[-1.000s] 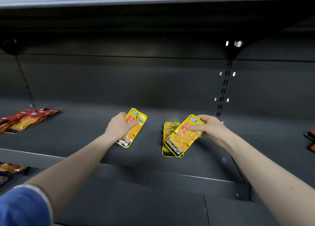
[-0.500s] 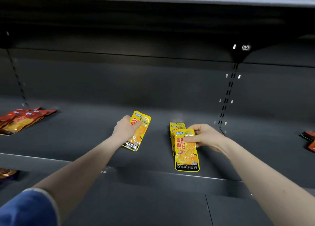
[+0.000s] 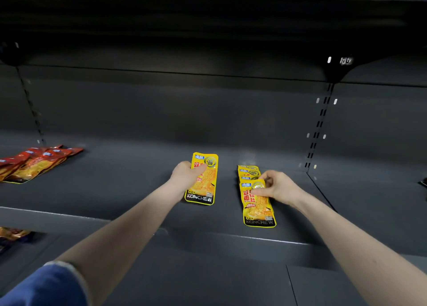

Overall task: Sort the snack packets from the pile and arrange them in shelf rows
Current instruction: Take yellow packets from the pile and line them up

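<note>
Much of the scene is lost to shadow: the dark grey metal shelf (image 3: 129,190) runs back to a matte panel whose upper part fades into black, and the pale underside of the shelf above is cut off at the top of the view. At the shelf's left end a fanned heap of red packets (image 3: 34,162) runs out of view, so its count cannot be told, and their print is too blurred to read. Below the shelf's front edge on the left, a few dim orange packets (image 3: 12,234) are barely legible on the lower level. At the far right edge a dark object is clipped and unidentifiable. Near the middle of the shelf the left hand (image 3: 187,176) grips a flat, glossy yellow packet (image 3: 204,181), thumb curled across its upper face, hiding part of the red lettering; whether its lower end touches the shelf cannot be told. To its right, apart from it, lies a short overlapping row of yellow packets (image 3: 248,171), each mostly covered by the next. The right hand (image 3: 277,186) pinches the top of the front packet (image 3: 257,206), which lies flat towards the shelf's front edge, black band at its bottom. A slotted upright (image 3: 320,125) stands behind it. A blue sleeve (image 3: 46,285) fills the lower left corner.
</note>
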### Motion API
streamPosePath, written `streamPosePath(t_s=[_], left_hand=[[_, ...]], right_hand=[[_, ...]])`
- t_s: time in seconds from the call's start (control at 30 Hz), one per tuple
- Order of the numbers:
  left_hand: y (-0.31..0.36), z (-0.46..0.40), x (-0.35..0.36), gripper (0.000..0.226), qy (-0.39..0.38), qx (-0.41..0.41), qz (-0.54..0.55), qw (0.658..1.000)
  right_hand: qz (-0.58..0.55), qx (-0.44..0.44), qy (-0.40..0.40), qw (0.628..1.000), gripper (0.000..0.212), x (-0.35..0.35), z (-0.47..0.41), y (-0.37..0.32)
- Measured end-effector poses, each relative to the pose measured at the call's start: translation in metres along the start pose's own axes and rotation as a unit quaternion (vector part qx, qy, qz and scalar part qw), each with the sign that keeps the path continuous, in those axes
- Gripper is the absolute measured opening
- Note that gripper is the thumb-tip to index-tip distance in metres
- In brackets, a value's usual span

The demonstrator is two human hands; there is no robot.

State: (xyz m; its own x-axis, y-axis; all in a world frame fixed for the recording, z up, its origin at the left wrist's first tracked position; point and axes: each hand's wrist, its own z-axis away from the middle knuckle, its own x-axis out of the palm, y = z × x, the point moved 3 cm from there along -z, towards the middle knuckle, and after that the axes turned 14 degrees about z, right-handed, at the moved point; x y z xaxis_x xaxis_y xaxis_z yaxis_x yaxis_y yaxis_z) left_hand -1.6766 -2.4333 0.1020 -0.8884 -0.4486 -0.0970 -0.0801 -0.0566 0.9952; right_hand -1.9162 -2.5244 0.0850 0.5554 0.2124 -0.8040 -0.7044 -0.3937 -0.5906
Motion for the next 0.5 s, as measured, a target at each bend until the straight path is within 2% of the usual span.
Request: streamPosePath(t_s=[0.1,0.27,0.37,0.5], left_hand=[[0.002,0.005,0.011,0.023,-0.044,-0.040,0.049,0.997],[0.006,0.019,0.031,0.020,-0.098,-0.099,0.110,0.984],[0.008,0.033,0.044,0.016,-0.126,-0.104,0.128,0.978],[0.008,0.048,0.059,0.017,-0.123,-0.088,0.124,0.981]], right_hand=[[0.010,-0.001,0.017,1.000,0.034,0.000,0.002,0.000],[-0.006,0.027,0.107,0.994,0.030,-0.011,0.017,0.009],[0.009,0.059,0.150,0.987,0.028,-0.025,0.030,0.024],[0.042,0.084,0.151,0.984,0.027,-0.047,0.049,0.045]])
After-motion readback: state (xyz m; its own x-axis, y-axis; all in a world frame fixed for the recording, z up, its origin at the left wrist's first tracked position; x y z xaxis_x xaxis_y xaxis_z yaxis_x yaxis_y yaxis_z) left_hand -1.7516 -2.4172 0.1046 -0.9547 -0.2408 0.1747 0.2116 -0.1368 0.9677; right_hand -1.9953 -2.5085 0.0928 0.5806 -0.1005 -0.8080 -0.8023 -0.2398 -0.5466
